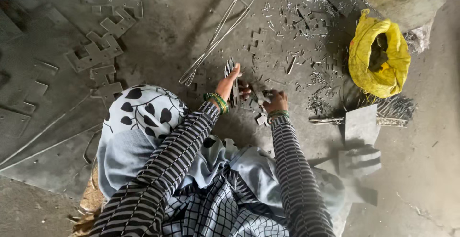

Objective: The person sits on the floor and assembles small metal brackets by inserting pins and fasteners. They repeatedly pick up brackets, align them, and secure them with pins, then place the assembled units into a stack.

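Striped black-and-white sleeves run from the lower frame toward 12 o'clock, ending at two wrists with green bangles. Left hand (229, 83) is stretched forward, thumb and fingers clamped on an upright stack of thin grey notched metal plates (232, 76), which stands on edge on the grey concrete floor (163, 40). Right hand (274, 101), just toward 3 o'clock of the left, is curled shut on a small grey metal cut-out piece (262, 96); more such pieces lie directly under both hands. Bent steel wire rods (218, 33) lie at 11 o'clock of the stack, near it. Scattered metal offcuts (306, 31) crowd the floor from 12 to 2 o'clock. A yellow sack (378, 57) sits well apart at 2 o'clock. Flat grey square plates (360, 124) rest at 3 o'clock. Barer floor lies toward 4 o'clock.
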